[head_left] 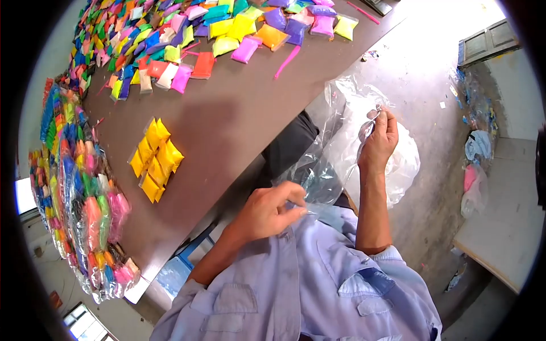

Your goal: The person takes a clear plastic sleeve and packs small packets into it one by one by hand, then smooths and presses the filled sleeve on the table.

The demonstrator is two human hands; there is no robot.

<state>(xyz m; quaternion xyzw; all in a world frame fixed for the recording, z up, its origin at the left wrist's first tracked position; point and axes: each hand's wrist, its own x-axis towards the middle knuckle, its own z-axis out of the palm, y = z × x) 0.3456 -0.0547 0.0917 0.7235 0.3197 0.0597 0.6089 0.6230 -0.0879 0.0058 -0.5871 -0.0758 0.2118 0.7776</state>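
Observation:
A clear plastic bag (318, 165) hangs off the table's edge, in front of the grey-blue shirt. My right hand (380, 141) is raised and pinches the bunched upper part of this bag. Lower and nearer the body, my left hand (272, 209) has thumb and forefinger closed on another edge of the same film. On the brown table (227, 131), left of both hands, lies a block of yellow packets (156, 159) set in rows. Behind the clear bag a white plastic bag (405, 162) shows, partly hidden by my right forearm.
A big heap of small coloured packets (170, 34) covers the table's far side. Filled clear bags of coloured packets (85, 199) are stacked at the left end. A pink strip (287, 62) lies near the heap. At right, a board (495, 221) and some bags stand by the wall.

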